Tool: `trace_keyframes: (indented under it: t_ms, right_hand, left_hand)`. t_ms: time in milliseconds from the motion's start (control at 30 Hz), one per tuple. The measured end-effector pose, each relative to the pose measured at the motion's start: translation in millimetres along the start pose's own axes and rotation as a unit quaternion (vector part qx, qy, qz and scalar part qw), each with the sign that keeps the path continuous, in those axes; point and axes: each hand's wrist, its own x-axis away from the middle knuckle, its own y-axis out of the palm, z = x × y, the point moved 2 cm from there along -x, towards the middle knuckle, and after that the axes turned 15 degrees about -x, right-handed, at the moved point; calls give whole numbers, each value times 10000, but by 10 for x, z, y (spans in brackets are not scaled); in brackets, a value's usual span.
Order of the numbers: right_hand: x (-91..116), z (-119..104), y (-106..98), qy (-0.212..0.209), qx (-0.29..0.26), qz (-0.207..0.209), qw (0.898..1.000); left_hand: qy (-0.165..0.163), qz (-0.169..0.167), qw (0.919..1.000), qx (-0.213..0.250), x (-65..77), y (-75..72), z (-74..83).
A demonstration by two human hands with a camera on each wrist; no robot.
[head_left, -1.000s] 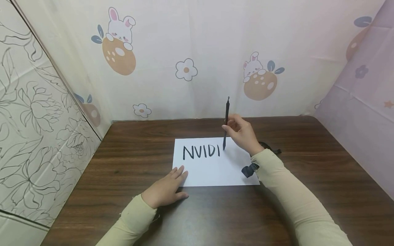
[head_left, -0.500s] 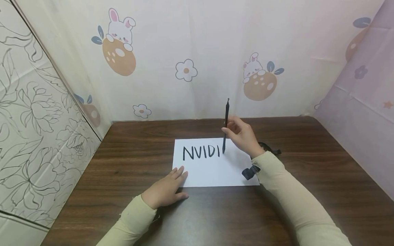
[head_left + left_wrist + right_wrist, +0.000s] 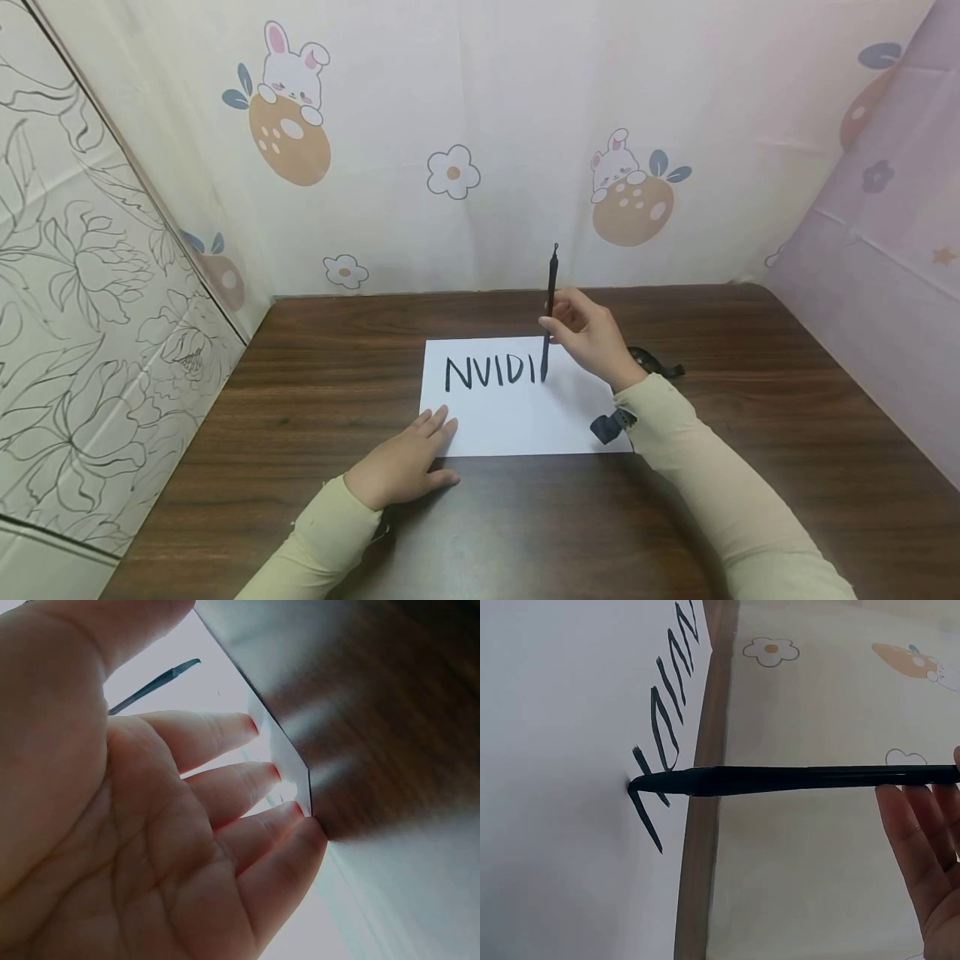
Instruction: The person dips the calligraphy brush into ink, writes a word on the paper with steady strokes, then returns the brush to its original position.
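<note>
My right hand [image 3: 594, 335] pinches a black writing brush [image 3: 552, 279], held nearly upright with a small loop at its top. In the right wrist view the inked brush tip [image 3: 641, 784] meets the white paper [image 3: 562, 712], and a slanting black stroke [image 3: 649, 829] runs from it. Black letters reading NVIDI [image 3: 491, 372] stand along the upper part of the sheet, just left of the brush. My left hand [image 3: 405, 460] rests with fingers spread on the sheet's lower left edge. Seen from the left wrist, those fingers [image 3: 225, 795] lie extended over the paper.
The paper lies on a dark wooden table [image 3: 322, 375]. Behind stands a curtain [image 3: 517, 83] printed with rabbits and flowers, and a floral panel [image 3: 82, 250] borders the left. A black wrist-worn device [image 3: 609, 425] overhangs the sheet's right side.
My right hand and the brush have moved slightly down the sheet, towards me, right of the last letter. The left hand has stayed in place.
</note>
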Motion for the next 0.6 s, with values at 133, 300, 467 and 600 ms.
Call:
trace_keyframes:
  t_ms: [133,300,467,600]
  right_hand:
    - [17,-8,5,-30,-44,-3,10000]
    - [25,1,0,-30,-192,-16,9998]
    - [3,-4,-55,-99,-145,93,9998]
    - [-32,-19,-129,-239,4,291,9993]
  left_hand:
    - [-5,-16,10000,14,1,1,-1]
    - [-9,-26,10000,36,4,-1,0]
    - [-6,-21,10000,33,5,-2,1]
    - [-8,-21,10000,55,8,-5,2]
